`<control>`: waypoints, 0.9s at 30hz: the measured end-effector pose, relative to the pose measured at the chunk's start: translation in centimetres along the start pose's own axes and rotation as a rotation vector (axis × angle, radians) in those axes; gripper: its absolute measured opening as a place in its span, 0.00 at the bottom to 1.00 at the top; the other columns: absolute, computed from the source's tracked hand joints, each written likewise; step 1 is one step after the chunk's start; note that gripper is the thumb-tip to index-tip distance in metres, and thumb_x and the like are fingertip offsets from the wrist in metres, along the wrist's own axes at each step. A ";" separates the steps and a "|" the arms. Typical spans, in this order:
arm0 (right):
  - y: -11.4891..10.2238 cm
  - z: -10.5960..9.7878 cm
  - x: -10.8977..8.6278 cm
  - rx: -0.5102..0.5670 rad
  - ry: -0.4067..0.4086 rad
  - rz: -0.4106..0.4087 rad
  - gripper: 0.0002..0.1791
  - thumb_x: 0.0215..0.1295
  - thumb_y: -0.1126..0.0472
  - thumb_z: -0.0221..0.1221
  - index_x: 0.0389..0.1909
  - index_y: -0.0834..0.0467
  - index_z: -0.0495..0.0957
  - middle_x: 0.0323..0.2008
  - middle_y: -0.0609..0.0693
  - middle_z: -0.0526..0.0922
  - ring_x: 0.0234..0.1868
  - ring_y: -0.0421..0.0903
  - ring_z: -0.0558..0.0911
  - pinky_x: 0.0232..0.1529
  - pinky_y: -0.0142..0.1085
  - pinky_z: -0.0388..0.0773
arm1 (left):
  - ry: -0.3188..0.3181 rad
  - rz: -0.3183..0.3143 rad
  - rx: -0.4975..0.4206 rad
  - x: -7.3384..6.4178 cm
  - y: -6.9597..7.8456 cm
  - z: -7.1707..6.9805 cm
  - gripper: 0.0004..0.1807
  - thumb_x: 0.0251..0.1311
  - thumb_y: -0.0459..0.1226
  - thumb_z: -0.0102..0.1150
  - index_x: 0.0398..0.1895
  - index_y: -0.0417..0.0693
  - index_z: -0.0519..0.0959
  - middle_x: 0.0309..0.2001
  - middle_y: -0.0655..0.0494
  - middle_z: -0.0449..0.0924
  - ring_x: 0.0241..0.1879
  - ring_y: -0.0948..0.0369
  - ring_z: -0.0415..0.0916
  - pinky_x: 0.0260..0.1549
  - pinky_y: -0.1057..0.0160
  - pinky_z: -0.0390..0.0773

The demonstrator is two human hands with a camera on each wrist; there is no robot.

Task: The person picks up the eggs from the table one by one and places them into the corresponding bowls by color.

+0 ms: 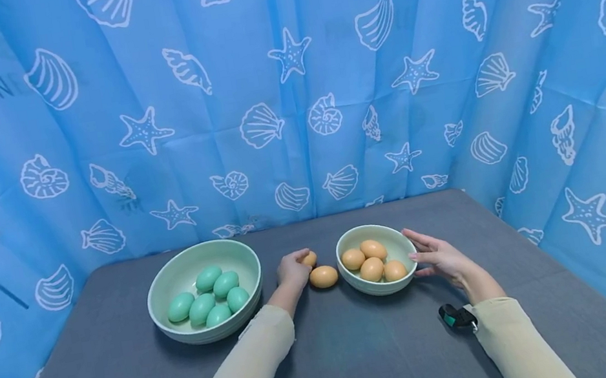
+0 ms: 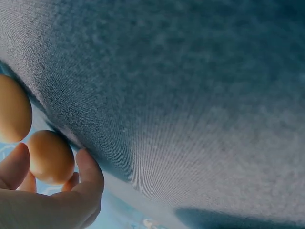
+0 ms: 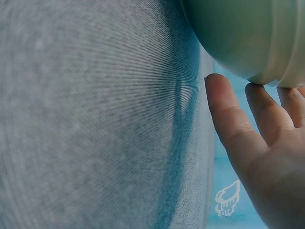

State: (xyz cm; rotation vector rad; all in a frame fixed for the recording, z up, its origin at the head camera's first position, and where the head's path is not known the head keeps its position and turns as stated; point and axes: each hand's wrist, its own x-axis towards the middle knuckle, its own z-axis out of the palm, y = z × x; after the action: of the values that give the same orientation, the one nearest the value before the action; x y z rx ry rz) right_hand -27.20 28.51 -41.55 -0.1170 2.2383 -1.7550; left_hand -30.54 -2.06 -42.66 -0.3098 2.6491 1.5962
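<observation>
My left hand (image 1: 294,271) is at the table's middle, with thumb and fingers around a brown egg (image 2: 51,157), partly hidden by the hand in the head view. Right in front of it lies a second brown egg (image 1: 324,276). The fingertips of my right hand (image 1: 448,261) touch the outer wall of a small pale green bowl (image 1: 379,290) on its right side, the fingers fairly straight. Several brown eggs (image 1: 373,248) lie inside that bowl.
To the left stands a larger pale green bowl (image 1: 159,295) with several green eggs (image 1: 202,310) in it. A small black device (image 1: 457,316) is at the right wrist. A blue curtain (image 1: 288,87) with shell prints hangs behind the grey-covered table (image 1: 353,364).
</observation>
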 end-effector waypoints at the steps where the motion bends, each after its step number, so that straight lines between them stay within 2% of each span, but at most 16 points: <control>1: 0.0 0.0 0.0 0.000 0.000 0.000 0.41 0.76 0.63 0.52 0.80 0.59 0.39 0.79 0.63 0.36 0.78 0.67 0.46 0.61 0.52 0.76 | 0.005 -0.005 0.004 0.0 0.1 0.0 0.24 0.63 0.25 0.62 0.61 0.50 0.81 0.67 0.46 0.75 0.69 0.48 0.67 0.66 0.50 0.71; 10: 0.1 0.2 -0.1 -0.008 -0.004 -0.002 0.41 0.76 0.63 0.51 0.80 0.59 0.39 0.79 0.63 0.36 0.78 0.67 0.46 0.60 0.50 0.78 | 0.055 -0.041 -0.071 0.3 0.0 0.1 0.26 0.59 0.22 0.62 0.60 0.48 0.82 0.65 0.45 0.76 0.68 0.47 0.69 0.66 0.50 0.70; 19: 0.0 0.2 0.0 -0.007 -0.005 0.003 0.41 0.76 0.63 0.52 0.81 0.58 0.39 0.79 0.63 0.36 0.78 0.67 0.47 0.60 0.50 0.77 | 0.075 -0.005 -0.078 0.4 -0.2 -0.3 0.23 0.60 0.25 0.65 0.60 0.45 0.82 0.64 0.44 0.77 0.67 0.46 0.70 0.66 0.49 0.70; 27: 0.0 0.0 0.0 -0.005 0.001 0.010 0.41 0.76 0.63 0.52 0.81 0.58 0.40 0.79 0.63 0.37 0.78 0.67 0.47 0.61 0.54 0.76 | 0.066 -0.015 -0.198 0.2 -0.1 -0.3 0.23 0.62 0.23 0.61 0.61 0.41 0.80 0.65 0.42 0.75 0.69 0.45 0.67 0.68 0.48 0.68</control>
State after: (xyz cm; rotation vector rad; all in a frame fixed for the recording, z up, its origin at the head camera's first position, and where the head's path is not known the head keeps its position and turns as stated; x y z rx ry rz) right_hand -27.18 28.53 -41.50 -0.1054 2.2402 -1.7443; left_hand -30.72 -2.38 -42.65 -0.3938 2.5306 1.8795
